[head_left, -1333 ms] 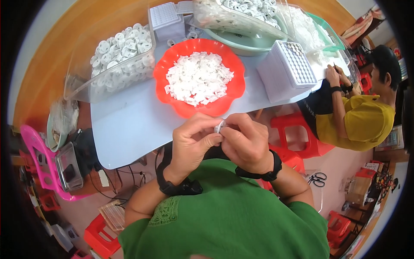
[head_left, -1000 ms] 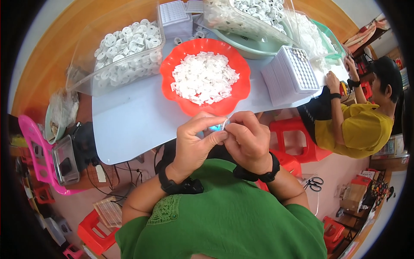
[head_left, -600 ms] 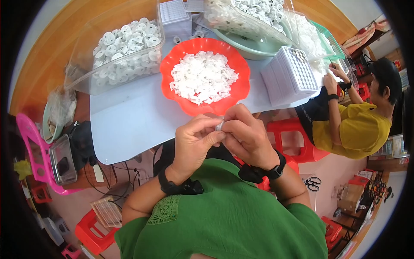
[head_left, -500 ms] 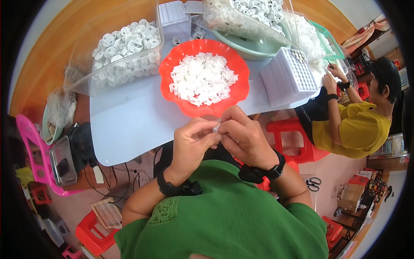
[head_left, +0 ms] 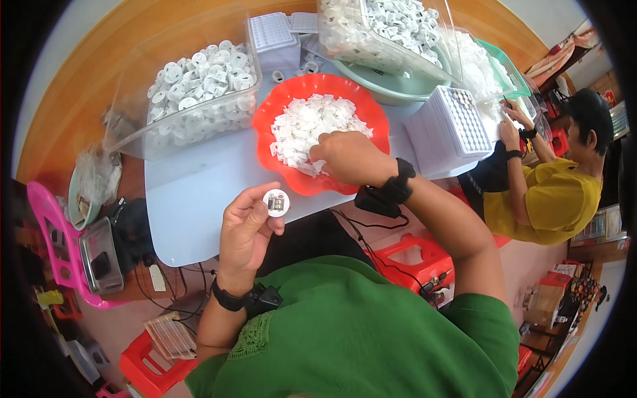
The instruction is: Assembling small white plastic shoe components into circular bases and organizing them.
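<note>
My left hand (head_left: 244, 229) pinches a small round white disc (head_left: 276, 203) between thumb and fingers, in front of the table edge. Its face is turned up, showing silvery and dark little parts set in it. My right hand (head_left: 352, 158) is down in the wavy-rimmed red bowl (head_left: 377, 113), fingers bent together at a heap of small white plastic pieces (head_left: 312, 119). Whatever lies between those fingertips is hidden by the hand.
Behind the bowl are a clear bin (head_left: 133, 129) of white round parts, a tilted clear box (head_left: 405, 40) over a pale green basin (head_left: 391, 96), and stacked white trays (head_left: 438, 123). A co-worker in yellow (head_left: 551, 199) sits at the right. A red stool (head_left: 405, 252) stands below.
My hands have parted. The left has drawn back to the left with the disc now facing up; the right has reached forward into the red bowl.
</note>
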The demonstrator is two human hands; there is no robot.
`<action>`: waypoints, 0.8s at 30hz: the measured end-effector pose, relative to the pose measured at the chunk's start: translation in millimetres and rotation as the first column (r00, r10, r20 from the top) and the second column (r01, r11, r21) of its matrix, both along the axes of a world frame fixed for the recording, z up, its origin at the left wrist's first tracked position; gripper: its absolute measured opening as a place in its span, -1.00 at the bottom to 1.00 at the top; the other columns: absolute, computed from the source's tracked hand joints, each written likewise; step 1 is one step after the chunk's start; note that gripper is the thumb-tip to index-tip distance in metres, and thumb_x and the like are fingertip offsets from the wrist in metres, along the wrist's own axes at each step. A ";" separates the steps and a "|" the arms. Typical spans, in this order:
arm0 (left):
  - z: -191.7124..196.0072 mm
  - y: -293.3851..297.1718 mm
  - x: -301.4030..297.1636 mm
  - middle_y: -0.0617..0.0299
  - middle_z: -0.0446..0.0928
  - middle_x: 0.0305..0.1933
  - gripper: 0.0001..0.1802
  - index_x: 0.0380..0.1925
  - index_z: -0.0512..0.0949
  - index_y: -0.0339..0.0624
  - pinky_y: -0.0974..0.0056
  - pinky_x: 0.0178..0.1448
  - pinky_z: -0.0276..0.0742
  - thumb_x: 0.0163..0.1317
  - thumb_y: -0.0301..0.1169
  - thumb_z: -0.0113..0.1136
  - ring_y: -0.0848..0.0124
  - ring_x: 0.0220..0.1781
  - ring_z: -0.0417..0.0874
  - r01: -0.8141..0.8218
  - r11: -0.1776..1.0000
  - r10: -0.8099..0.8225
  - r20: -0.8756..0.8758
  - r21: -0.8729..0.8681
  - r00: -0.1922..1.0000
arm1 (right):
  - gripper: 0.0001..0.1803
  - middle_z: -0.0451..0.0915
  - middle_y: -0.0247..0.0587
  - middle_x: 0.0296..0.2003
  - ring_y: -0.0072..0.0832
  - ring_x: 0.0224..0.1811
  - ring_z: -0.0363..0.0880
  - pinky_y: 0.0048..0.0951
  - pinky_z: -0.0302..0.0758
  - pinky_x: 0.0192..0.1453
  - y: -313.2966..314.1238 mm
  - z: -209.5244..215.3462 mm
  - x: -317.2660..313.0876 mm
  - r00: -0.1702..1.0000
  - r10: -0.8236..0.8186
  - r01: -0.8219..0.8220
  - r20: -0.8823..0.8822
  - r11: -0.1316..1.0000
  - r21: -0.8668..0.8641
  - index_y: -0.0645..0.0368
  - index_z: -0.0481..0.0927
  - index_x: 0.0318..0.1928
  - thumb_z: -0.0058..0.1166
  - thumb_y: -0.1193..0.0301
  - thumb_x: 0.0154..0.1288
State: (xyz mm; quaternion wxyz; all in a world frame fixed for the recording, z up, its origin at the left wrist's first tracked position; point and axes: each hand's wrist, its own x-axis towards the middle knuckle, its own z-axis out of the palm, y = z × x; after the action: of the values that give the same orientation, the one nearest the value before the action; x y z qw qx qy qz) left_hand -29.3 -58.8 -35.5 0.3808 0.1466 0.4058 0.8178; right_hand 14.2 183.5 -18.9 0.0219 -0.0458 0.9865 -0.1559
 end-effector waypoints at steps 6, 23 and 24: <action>-0.5 -4.1 -2.6 0.17 0.56 -0.27 -0.64 0.04 0.46 -0.37 0.39 -0.30 0.51 0.34 -0.36 0.07 0.49 -0.39 0.55 0.013 0.999 -0.015 0.051 0.038 0.999 | -0.82 0.59 -0.13 -0.33 -0.17 -0.27 0.58 -0.20 0.49 -0.23 0.3 1.1 -18.3 0.983 0.049 -0.075 0.179 0.987 0.141 0.14 0.62 -0.33 0.12 0.49 -0.03; -0.5 8.0 3.0 0.01 0.57 -0.20 -0.60 0.06 0.44 -0.34 0.41 -0.30 0.50 0.32 -0.31 0.11 0.48 -0.37 0.55 0.096 0.995 -0.101 0.134 0.039 0.986 | -0.90 0.55 -0.35 -0.44 -0.65 -0.51 0.57 -0.62 0.53 -0.49 -0.3 48.1 43.4 0.958 -0.188 0.263 0.217 0.267 -0.927 0.30 0.53 -0.22 0.02 0.65 0.25; 0.5 9.3 3.8 0.01 0.57 -0.20 -0.60 0.06 0.44 -0.34 0.41 -0.30 0.50 0.32 -0.31 0.11 0.48 -0.37 0.55 0.099 0.994 -0.103 0.133 0.035 0.986 | -0.90 0.55 -0.35 -0.44 -0.65 -0.51 0.57 -0.62 0.53 -0.49 -4.1 50.3 46.3 0.958 -0.190 0.262 0.216 0.263 -0.928 0.30 0.53 -0.22 0.02 0.65 0.25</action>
State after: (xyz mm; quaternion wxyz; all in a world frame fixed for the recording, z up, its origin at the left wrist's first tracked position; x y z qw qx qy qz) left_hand -25.5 -49.6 -35.0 0.4460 0.1172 0.3596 0.8112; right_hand 60.4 179.4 31.4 -0.0018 0.0960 0.6973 -0.7104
